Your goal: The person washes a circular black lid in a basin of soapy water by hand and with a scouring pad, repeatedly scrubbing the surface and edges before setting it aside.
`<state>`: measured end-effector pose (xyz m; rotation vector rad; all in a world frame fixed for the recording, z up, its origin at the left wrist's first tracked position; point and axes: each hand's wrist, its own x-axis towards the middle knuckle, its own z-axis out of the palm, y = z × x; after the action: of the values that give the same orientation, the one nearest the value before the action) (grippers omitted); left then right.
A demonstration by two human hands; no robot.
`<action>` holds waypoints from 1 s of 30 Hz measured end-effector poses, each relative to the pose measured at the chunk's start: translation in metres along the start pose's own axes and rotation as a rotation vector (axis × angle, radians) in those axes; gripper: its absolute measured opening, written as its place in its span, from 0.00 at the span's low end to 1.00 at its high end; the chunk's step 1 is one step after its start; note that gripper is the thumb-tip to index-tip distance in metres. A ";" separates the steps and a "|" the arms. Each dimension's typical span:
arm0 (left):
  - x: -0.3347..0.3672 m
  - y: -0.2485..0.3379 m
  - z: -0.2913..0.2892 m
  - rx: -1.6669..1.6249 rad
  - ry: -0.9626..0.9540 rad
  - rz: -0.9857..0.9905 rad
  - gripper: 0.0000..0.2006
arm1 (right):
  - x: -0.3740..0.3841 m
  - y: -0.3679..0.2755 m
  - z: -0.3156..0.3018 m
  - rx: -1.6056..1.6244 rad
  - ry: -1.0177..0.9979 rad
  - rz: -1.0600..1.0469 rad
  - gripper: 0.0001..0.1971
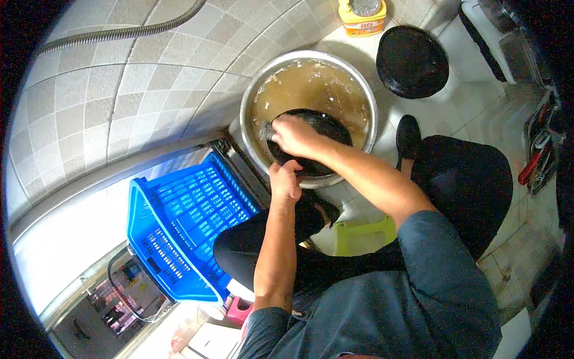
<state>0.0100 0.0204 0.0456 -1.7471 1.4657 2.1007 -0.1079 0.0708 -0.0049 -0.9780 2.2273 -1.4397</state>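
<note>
A large metal basin stands on the tiled floor, filled with murky brown water. A round black pan leans in it, half out of the water. My left hand grips the pan's near rim. My right hand presses a small metallic scrubber against the pan's inside, on its left part. Both forearms reach forward from the lower edge.
A blue slatted plastic crate lies to the left of my knee. A second black pan rests on the floor at the back right. A yellow container stands behind the basin. A grey hose runs along the tiles.
</note>
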 end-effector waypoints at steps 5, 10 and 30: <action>0.019 0.000 -0.020 -0.084 -0.061 0.156 0.20 | -0.013 -0.005 -0.002 0.003 -0.109 -0.035 0.09; 0.020 -0.001 -0.012 -0.225 -0.013 0.254 0.19 | -0.015 0.035 -0.032 -0.337 -0.334 0.238 0.07; -0.004 0.024 0.000 0.071 -0.094 0.135 0.17 | 0.014 0.001 -0.025 -0.032 -0.148 -0.197 0.07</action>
<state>-0.0024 0.0095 0.0635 -1.5437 1.6533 2.1311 -0.1333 0.0784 0.0065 -1.3017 2.1023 -1.3633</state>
